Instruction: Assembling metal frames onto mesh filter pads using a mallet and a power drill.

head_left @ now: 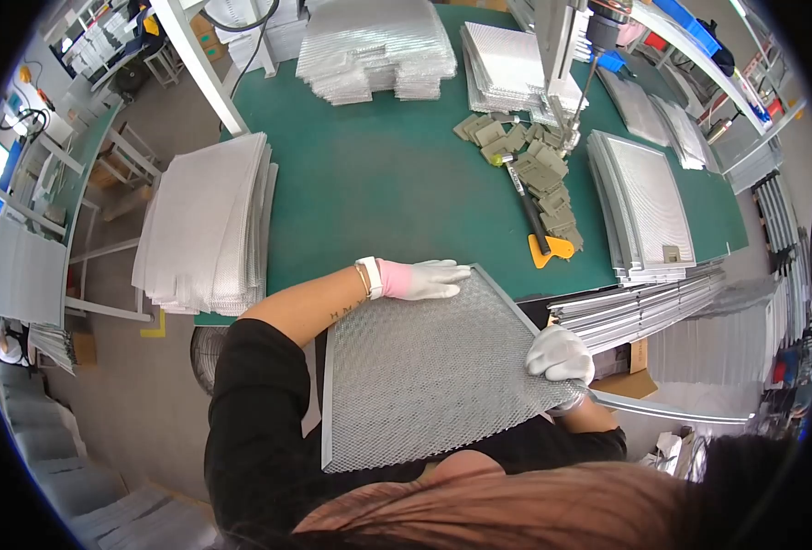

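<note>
While the green bench point(378, 183) fills the middle of the view, its near edge carries the work in hand. Mesh stacks stand on it: one at the left edge point(209, 220), two at the far side point(374, 46), framed panels at the right point(644, 202).

Mesh panel point(424, 367): grey expanded metal in a thin frame, held near the body, far corner resting on the bench's near edge, the rest overhanging toward the lap, tilted.

Left hand point(419, 278): gloved, white with a pink cuff, laid flat with fingers spread narrow on the panel's far-left edge; pressing, not gripping, as far as I can tell.

Right hand point(562, 357): white glove, closed around the panel's right edge, fingers curled under the frame.

Smaller items: a row of grey-green flat pieces point(539, 174) at far right, a black-handled tool with a yellow end point(543, 234) just beside them, a hanging driver point(594, 64) above.

Risks, judged:
- The panel is mostly unsupported; if the right hand loosens, it could slip off toward the lap.
- Flat left-hand pressure on thin mesh could dent it.
- Cut mesh edges could snag a glove.
- Swinging the panel far or right could knock the tool or scatter the small pieces.
</note>
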`<state>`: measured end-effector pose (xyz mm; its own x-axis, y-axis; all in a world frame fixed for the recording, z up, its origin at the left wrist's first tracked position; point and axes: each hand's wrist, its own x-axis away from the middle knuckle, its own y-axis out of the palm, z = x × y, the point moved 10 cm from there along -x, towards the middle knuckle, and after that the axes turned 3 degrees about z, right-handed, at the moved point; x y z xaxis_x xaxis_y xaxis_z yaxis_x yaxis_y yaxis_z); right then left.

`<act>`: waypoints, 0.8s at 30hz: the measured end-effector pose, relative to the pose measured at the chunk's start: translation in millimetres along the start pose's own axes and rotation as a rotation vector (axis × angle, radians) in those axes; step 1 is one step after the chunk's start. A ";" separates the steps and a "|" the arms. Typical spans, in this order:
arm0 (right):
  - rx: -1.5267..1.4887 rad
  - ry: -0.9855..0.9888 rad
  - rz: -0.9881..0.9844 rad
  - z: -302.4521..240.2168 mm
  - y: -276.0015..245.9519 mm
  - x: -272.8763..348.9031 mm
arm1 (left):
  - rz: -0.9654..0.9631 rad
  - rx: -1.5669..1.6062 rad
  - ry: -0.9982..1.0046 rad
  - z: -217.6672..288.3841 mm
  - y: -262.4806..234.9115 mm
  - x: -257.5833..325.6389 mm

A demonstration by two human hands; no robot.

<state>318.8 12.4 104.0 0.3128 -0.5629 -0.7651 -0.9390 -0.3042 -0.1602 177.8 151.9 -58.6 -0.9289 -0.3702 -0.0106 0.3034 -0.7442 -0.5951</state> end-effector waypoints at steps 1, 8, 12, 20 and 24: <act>0.012 0.025 -0.024 -4.5 1.4 -4.7 | -0.023 0.014 0.048 5.0 -5.6 -11.4; -0.049 -0.086 0.135 -3.0 -1.4 -55.9 | 0.086 -0.076 -0.375 9.2 -61.3 68.0; 0.088 -0.035 0.202 20.6 -23.0 -93.7 | 0.383 0.743 0.316 119.9 -138.7 148.3; 0.164 0.234 0.296 66.6 -26.5 -142.4 | 1.484 0.062 0.289 150.2 -176.4 219.0; 0.037 0.180 0.351 74.2 -33.8 -124.0 | 1.411 -0.010 0.381 171.4 -164.3 199.7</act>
<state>301.2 149.5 158.0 -0.0108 -0.7543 -0.6565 -0.9968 -0.0437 0.0666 -21.1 105.0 174.8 0.1327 -0.6065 -0.7839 0.9906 0.1085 0.0837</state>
